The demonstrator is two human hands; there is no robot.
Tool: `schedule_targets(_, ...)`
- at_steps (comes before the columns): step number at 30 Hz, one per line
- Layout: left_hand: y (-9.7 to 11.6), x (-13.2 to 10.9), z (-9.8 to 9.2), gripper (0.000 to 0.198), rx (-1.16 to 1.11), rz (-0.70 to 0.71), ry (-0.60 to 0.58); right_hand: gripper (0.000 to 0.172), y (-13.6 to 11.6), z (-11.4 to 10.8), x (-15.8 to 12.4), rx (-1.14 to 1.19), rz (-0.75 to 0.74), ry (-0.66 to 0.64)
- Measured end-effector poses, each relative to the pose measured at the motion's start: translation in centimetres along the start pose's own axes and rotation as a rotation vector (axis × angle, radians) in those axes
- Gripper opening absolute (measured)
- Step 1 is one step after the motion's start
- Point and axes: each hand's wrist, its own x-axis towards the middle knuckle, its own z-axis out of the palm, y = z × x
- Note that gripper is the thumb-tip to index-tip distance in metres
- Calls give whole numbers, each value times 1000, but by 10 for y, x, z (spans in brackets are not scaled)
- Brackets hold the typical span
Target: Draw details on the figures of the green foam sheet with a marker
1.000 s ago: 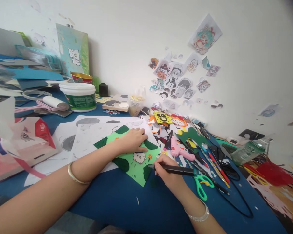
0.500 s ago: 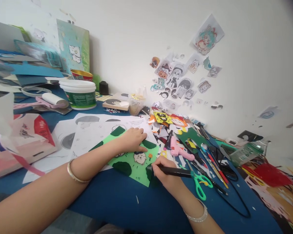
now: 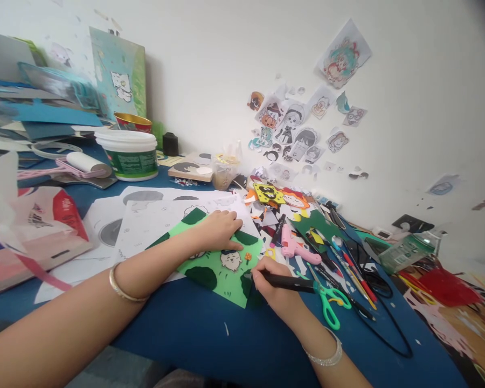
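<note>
A light green craft sheet (image 3: 220, 272) with dark green patches and a small white cartoon figure lies on the blue table (image 3: 242, 345). My left hand (image 3: 218, 230) rests flat on the sheet's upper part, fingers stretched out, pressing it down. My right hand (image 3: 272, 283) is closed round a black marker (image 3: 289, 282), whose tip touches the sheet's right edge near a dark green patch. Both wrists wear bangles.
Green-handled scissors (image 3: 330, 304), a pink glue gun (image 3: 297, 249), pens and paper cut-outs crowd the table right of my right hand. White printed sheets (image 3: 145, 221) lie under the green sheet. A white bucket (image 3: 127, 155) and stacked paper stand at the back left. A black cable (image 3: 392, 334) loops at the right.
The green sheet has turned slightly under my left hand, and the marker tip has shifted a little to the left along its right edge. Both hands keep their hold.
</note>
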Motion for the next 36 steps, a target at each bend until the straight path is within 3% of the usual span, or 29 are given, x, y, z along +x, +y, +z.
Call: schedule_targets(36,-1,0,2,52,0,6,9,20,5,-3,2,-42,131,63)
